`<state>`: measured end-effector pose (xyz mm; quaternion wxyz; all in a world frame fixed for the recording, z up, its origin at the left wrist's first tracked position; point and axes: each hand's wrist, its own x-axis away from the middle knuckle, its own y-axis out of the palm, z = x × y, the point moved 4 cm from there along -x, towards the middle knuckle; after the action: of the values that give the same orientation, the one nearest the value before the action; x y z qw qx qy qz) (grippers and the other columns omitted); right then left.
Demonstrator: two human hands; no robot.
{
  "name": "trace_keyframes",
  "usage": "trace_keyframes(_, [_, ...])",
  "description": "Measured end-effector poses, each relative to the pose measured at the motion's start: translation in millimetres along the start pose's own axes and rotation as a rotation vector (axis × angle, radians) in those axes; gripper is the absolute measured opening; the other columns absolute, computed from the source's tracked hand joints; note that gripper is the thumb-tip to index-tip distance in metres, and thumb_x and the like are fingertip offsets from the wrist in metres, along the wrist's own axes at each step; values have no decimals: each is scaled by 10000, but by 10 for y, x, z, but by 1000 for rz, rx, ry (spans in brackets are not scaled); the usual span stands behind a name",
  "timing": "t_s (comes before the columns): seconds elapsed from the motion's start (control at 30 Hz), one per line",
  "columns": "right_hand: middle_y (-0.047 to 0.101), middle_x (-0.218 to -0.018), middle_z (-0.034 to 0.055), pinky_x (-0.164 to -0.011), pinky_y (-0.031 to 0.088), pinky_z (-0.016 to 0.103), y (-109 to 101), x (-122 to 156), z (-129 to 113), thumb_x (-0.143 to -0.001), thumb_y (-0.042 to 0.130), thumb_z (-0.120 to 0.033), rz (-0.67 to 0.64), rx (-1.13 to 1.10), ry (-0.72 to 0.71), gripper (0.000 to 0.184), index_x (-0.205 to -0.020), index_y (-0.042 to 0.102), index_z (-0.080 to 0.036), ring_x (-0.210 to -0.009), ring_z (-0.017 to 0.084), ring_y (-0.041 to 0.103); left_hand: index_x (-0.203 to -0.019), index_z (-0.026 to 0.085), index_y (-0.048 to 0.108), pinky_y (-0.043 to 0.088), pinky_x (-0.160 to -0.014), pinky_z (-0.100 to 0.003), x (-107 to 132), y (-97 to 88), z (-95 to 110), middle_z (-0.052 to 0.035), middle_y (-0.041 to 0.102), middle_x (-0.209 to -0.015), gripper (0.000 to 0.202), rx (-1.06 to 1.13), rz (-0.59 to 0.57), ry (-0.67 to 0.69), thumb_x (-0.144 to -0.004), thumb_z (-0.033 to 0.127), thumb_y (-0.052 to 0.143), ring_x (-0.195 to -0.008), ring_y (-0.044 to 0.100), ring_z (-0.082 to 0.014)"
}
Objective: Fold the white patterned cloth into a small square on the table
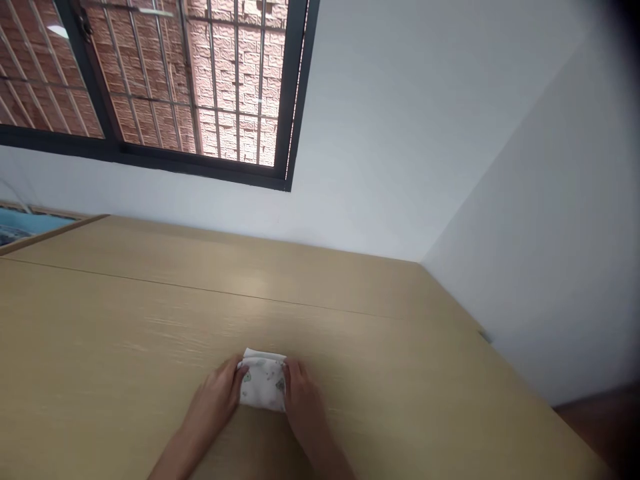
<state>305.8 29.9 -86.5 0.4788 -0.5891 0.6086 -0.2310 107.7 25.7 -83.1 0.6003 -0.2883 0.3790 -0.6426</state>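
A small folded white cloth (263, 385) with a faint printed pattern lies low in the head view, on or just above the wooden surface (165, 327). My left hand (220, 387) grips its left edge, the thumb over the top face. On the opposite side my right hand (301, 393) pinches the right edge. Folded layers show along the cloth's far edge. The fingers beneath the cloth are hidden.
Behind the surface stands a white wall with a dark-framed, barred window (200, 87). Another wall (540, 253) borders the right side. At the far left, something blue (30, 221) shows beyond a wooden edge. A thin seam (225, 291) crosses the wood.
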Motion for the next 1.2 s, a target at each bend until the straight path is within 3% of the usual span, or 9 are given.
trace_keyframes(0.17, [683, -936, 96, -496, 456, 255, 160, -50, 52, -1004, 354, -115, -12, 174, 111, 302, -1008, 645, -194, -616, 188, 666, -1147, 184, 580, 512, -677, -380, -106, 162, 26, -104, 696, -1046, 307, -194, 54, -60, -1057, 263, 296, -835, 708, -293])
trace_keyframes(0.27, [685, -1013, 143, -585, 552, 315, 96, -5, -11, -1027, 350, -159, 75, 249, 97, 310, -1079, 655, -175, -743, 237, 701, -1181, 152, 575, 519, -778, -450, -82, 178, 51, -139, 661, -1112, 347, -257, 116, -47, -1058, 261, 270, -937, 678, -325])
trace_keyframes(0.37, [643, -1253, 189, -919, 562, 487, -49, 73, -197, -1044, 379, -243, 200, 239, -72, 333, -1255, 624, -163, -1141, 325, 640, -1300, 106, 522, 458, -979, -479, 7, 172, 162, -188, 576, -1314, 345, -313, 341, 142, -1043, 256, 348, -1211, 557, -345])
trace_keyframes(0.47, [492, -1500, 152, -1115, 444, 513, -114, 137, -373, -1049, 394, -289, 130, 161, -214, 454, -1479, 465, -161, -1401, 312, 447, -1418, 59, 432, 406, -1061, -431, 166, 268, 357, -188, 522, -1426, 433, -385, 533, 464, -1009, 188, 374, -1362, 438, -326])
trace_keyframes(0.6, [334, -1610, 97, -1180, 391, 469, -47, 174, -426, -1063, 375, -333, -52, 82, -280, 576, -1598, 254, -158, -1489, 272, 314, -1544, 72, 294, 328, -1114, -425, 259, 445, 445, -133, 437, -1547, 597, -484, 478, 506, -953, 138, 348, -1462, 320, -311])
trace_keyframes(0.77, [231, -1633, 54, -1185, 372, 527, 54, 252, -177, -1064, 388, -388, -128, 73, -286, 623, -1617, 143, -239, -1496, 304, 282, -1586, 109, 200, 308, -1113, -374, 308, 466, 288, -88, 426, -1568, 643, -542, 455, 468, -973, 208, 372, -1466, 330, -246])
trace_keyframes(0.87, [221, -1630, 60, -1168, 386, 561, 51, 334, 82, -1061, 410, -404, -134, 70, -214, 683, -1617, 35, -274, -1486, 322, 295, -1581, 94, 205, 336, -1107, -372, 331, 436, 97, -106, 426, -1565, 680, -555, 440, 431, -1007, 390, 417, -1450, 366, -244])
trace_keyframes(1.0, [217, -1629, 94, -1139, 396, 627, -19, 425, 334, -1046, 456, -394, -105, 82, -160, 800, -1598, -113, -290, -1477, 357, 297, -1583, 57, 160, 381, -1096, -469, 373, 321, -110, -181, 417, -1554, 754, -546, 490, 375, -1005, 484, 389, -1435, 392, -320])
trace_keyframes(1.2, [163, -1650, 104, -1147, 406, 583, -120, 454, 228, -1031, 486, -351, -91, 9, -186, 819, -1618, -78, -260, -1500, 342, 249, -1574, 90, 225, 440, -1100, -428, 362, 132, 13, -142, 358, -1595, 720, -514, 413, 462, -987, 422, 476, -1478, 332, -291])
